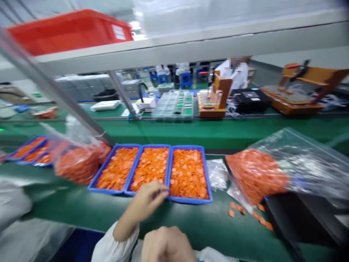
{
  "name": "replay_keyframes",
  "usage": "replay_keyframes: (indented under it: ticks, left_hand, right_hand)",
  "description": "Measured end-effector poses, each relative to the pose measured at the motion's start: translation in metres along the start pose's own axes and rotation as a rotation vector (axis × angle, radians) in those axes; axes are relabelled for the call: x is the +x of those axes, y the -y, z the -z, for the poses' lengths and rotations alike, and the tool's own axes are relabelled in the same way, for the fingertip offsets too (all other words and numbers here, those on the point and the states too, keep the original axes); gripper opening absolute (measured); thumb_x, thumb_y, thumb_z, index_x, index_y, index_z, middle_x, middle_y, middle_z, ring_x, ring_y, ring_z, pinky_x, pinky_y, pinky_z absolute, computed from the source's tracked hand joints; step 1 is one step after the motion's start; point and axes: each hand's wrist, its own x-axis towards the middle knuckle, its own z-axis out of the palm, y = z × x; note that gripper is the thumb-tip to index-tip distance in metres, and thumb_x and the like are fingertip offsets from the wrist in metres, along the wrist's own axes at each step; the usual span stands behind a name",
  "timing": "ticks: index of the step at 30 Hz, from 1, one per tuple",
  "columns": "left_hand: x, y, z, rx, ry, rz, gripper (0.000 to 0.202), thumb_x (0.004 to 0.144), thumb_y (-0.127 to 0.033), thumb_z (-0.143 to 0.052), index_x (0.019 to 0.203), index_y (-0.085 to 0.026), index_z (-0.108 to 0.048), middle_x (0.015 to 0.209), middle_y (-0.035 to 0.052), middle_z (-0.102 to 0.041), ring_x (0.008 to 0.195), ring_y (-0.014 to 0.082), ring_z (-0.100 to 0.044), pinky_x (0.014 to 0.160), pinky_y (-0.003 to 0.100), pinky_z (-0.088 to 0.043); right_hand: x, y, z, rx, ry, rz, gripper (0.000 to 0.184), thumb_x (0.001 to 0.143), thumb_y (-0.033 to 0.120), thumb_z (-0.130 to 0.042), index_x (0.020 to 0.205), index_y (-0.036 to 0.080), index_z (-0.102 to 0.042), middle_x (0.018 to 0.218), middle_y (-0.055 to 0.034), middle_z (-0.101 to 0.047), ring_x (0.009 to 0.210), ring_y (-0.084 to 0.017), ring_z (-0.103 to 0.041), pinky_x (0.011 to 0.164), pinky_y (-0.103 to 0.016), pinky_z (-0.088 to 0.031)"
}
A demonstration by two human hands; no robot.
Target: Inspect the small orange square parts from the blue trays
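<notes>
Three blue trays side by side, the left tray (107,191), the middle tray (129,191) and the right tray (208,182), hold many small flat orange pieces (188,171). At the front of the middle tray, by the rim it shares with the right one, is my left hand (148,200). Its fingers are bent together in a pinch, and what lies between them is too blurred to tell. Nearer to me, low in the view, my right hand (169,245) is curled into a fist with its back towards me. The inside of that fist is hidden.
An open clear bag of orange pieces (256,174) lies to the right, with loose orange pieces (241,210) and a black object (302,222) near it. Another bag (79,163) stands left of the trays. A metal post (65,91) slants down there.
</notes>
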Motion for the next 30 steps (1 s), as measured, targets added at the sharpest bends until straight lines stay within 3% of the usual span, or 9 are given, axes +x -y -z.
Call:
replay_keyframes:
  ticks: [3, 5, 7, 11, 17, 25, 30]
  left_hand:
    - [-0.003, 0.053, 0.033, 0.183, -0.208, 0.261, 0.031, 0.101, -0.030, -0.052, 0.119, -0.016, -0.073, 0.109, 0.0157, -0.075, 0.106, 0.0312, -0.069, 0.098, 0.045, -0.052]
    - [-0.003, 0.074, 0.039, 0.241, -0.222, 0.325, 0.029, 0.096, -0.027, -0.060, 0.119, -0.016, -0.073, 0.114, 0.0161, -0.074, 0.110, 0.0334, -0.068, 0.101, 0.047, -0.050]
    - [-0.001, 0.082, 0.036, 0.257, -0.193, 0.327, 0.028, 0.094, -0.025, -0.065, 0.119, -0.018, -0.075, 0.116, 0.0137, -0.075, 0.111, 0.0320, -0.068, 0.102, 0.045, -0.050]
    - [0.008, 0.078, 0.026, 0.263, -0.131, 0.283, 0.027, 0.095, -0.028, -0.067, 0.120, -0.022, -0.075, 0.116, 0.0104, -0.075, 0.111, 0.0295, -0.066, 0.101, 0.042, -0.049]
    - [0.016, 0.073, 0.025, 0.277, -0.046, 0.240, 0.016, 0.096, -0.026, -0.066, 0.106, -0.022, -0.078, 0.108, 0.0091, -0.073, 0.104, 0.0265, -0.067, 0.095, 0.039, -0.050]
    - [0.015, 0.069, 0.023, 0.239, -0.066, 0.260, 0.003, 0.091, -0.018, -0.069, 0.090, -0.019, -0.071, 0.100, 0.0086, -0.067, 0.098, 0.0283, -0.064, 0.090, 0.041, -0.049]
    - [0.013, 0.049, 0.038, 0.115, -0.159, 0.210, 0.010, 0.098, -0.020, -0.060, 0.088, -0.019, -0.063, 0.096, 0.0085, -0.065, 0.092, 0.0269, -0.062, 0.084, 0.040, -0.050]
  right_hand:
    - [0.013, -0.005, 0.023, -0.081, -0.126, 0.012, 0.025, 0.083, 0.045, -0.083, 0.076, 0.022, -0.075, 0.062, -0.0010, -0.060, 0.060, -0.017, -0.052, 0.060, -0.029, -0.039]
    - [0.027, -0.002, 0.042, -0.017, -0.251, 0.037, 0.020, 0.084, 0.038, -0.080, 0.075, 0.021, -0.072, 0.060, 0.0015, -0.054, 0.055, -0.014, -0.043, 0.056, -0.028, -0.033]
    - [0.045, 0.002, 0.058, 0.020, -0.308, 0.063, 0.021, 0.090, 0.037, -0.070, 0.075, 0.023, -0.066, 0.057, 0.0049, -0.044, 0.055, -0.015, -0.036, 0.057, -0.027, -0.032]
    - [0.073, 0.006, 0.073, 0.071, -0.384, 0.108, 0.017, 0.093, 0.034, -0.062, 0.078, 0.024, -0.061, 0.057, 0.0073, -0.034, 0.055, -0.015, -0.024, 0.058, -0.027, -0.031]
    - [0.082, -0.006, 0.085, 0.055, -0.406, 0.071, 0.018, 0.089, 0.035, -0.068, 0.077, 0.022, -0.063, 0.055, 0.0067, -0.037, 0.054, -0.014, -0.027, 0.058, -0.029, -0.031]
    - [0.081, -0.017, 0.105, 0.035, -0.437, 0.034, 0.020, 0.092, 0.033, -0.066, 0.076, 0.022, -0.060, 0.060, 0.0056, -0.040, 0.056, -0.014, -0.031, 0.057, -0.028, -0.030]
    - [0.085, 0.004, 0.097, 0.051, -0.421, 0.062, 0.020, 0.090, 0.035, -0.069, 0.076, 0.022, -0.061, 0.058, 0.0062, -0.038, 0.056, -0.015, -0.029, 0.057, -0.029, -0.029]
